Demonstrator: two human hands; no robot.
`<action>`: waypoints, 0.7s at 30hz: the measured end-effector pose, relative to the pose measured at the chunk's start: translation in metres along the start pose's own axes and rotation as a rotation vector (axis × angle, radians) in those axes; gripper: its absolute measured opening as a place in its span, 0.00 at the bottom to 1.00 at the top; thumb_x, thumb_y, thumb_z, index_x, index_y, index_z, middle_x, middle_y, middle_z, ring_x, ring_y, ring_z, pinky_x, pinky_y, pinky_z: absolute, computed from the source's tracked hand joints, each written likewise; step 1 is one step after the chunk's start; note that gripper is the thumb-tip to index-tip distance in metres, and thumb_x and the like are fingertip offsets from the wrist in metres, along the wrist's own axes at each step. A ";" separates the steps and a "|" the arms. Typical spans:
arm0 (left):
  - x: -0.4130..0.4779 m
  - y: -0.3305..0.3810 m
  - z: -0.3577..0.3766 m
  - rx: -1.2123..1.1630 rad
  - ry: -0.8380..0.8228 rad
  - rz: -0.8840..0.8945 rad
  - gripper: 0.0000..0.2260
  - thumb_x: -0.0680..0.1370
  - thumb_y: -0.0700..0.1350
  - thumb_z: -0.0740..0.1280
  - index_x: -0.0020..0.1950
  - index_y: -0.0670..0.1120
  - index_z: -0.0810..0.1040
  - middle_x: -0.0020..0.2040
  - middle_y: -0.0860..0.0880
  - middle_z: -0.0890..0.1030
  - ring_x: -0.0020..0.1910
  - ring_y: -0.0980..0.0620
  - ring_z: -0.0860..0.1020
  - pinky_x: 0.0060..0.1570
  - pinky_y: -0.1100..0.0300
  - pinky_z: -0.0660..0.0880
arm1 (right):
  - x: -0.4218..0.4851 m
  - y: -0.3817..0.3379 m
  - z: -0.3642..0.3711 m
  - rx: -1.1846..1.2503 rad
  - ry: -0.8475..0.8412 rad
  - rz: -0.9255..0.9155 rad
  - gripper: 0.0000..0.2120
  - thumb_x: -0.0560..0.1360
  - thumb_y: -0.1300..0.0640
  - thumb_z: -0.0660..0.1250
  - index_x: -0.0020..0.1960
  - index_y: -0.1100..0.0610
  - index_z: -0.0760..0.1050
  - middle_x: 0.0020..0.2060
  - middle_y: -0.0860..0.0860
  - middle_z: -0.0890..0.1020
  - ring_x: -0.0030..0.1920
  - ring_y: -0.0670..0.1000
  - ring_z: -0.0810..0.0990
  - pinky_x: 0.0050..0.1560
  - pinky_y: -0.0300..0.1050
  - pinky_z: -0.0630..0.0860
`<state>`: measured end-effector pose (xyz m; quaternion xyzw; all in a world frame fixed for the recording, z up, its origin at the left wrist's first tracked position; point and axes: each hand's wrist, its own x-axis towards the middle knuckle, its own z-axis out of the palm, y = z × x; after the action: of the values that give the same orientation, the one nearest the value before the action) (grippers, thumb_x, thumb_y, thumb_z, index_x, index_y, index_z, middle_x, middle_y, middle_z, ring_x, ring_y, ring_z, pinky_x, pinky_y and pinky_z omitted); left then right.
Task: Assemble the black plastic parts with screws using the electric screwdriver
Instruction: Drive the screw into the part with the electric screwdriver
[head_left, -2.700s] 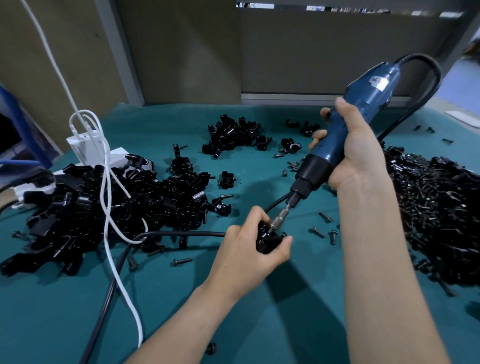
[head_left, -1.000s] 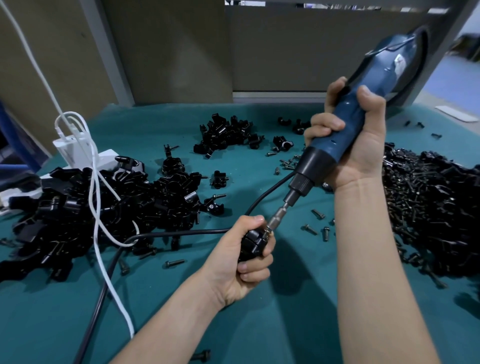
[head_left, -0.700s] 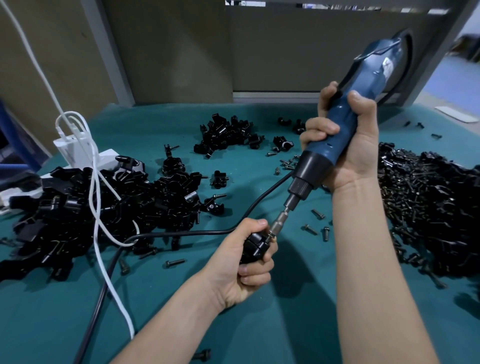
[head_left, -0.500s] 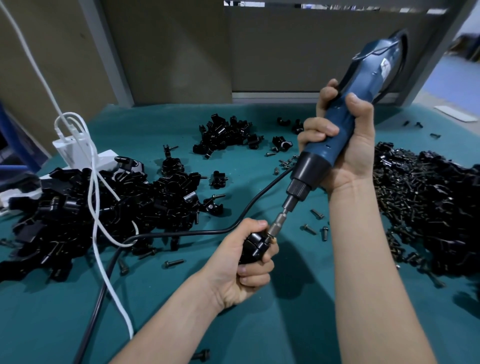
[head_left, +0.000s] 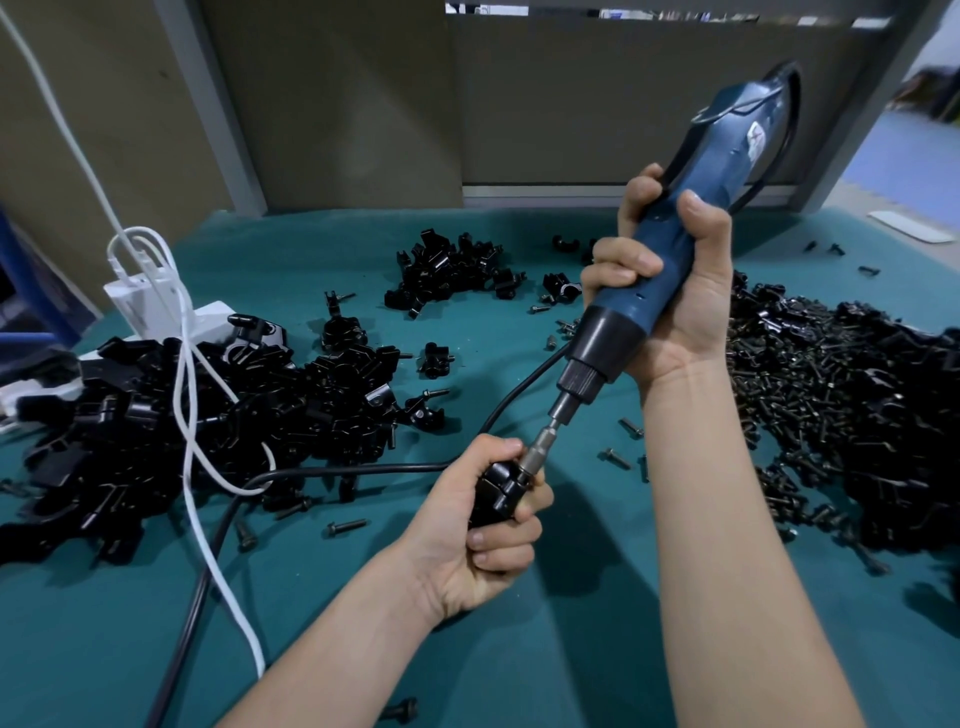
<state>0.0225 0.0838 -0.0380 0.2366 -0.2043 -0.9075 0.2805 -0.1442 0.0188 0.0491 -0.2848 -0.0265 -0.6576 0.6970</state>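
- Left hand (head_left: 475, 540) is curled round the black plastic part (head_left: 500, 492), held over the middle of the desk (head_left: 571, 654); right hand (head_left: 675, 306) grips the electric screwdriver (head_left: 670, 260), with its bit on the part.
- The driver's tilted, so I reckon the bit could slip off and jab those fingers (head_left: 501, 560), or the part could twist loose.

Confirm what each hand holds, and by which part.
Left hand grips the black plastic part around its lower body. Right hand grips the electric screwdriver around its blue mid-body.
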 end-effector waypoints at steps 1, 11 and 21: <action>0.000 0.000 0.000 -0.006 -0.004 0.000 0.10 0.67 0.49 0.68 0.33 0.43 0.74 0.26 0.50 0.67 0.13 0.60 0.60 0.11 0.71 0.55 | 0.000 0.001 0.000 0.004 -0.004 -0.001 0.24 0.58 0.66 0.79 0.50 0.58 0.73 0.40 0.50 0.80 0.23 0.47 0.73 0.26 0.38 0.72; 0.000 0.001 -0.002 -0.043 -0.013 -0.019 0.09 0.67 0.48 0.68 0.34 0.43 0.74 0.26 0.50 0.66 0.13 0.60 0.60 0.12 0.71 0.53 | 0.002 0.005 -0.002 0.029 -0.016 0.011 0.24 0.59 0.66 0.79 0.50 0.58 0.73 0.40 0.50 0.81 0.23 0.47 0.73 0.27 0.37 0.71; -0.002 0.002 -0.003 -0.083 -0.027 -0.051 0.09 0.68 0.48 0.68 0.35 0.43 0.73 0.25 0.50 0.66 0.12 0.60 0.61 0.11 0.69 0.53 | 0.002 0.009 -0.002 0.030 -0.026 0.016 0.22 0.61 0.65 0.78 0.50 0.58 0.73 0.40 0.50 0.81 0.23 0.47 0.74 0.27 0.38 0.73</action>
<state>0.0260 0.0827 -0.0390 0.2178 -0.1641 -0.9251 0.2642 -0.1358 0.0157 0.0453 -0.2831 -0.0432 -0.6478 0.7060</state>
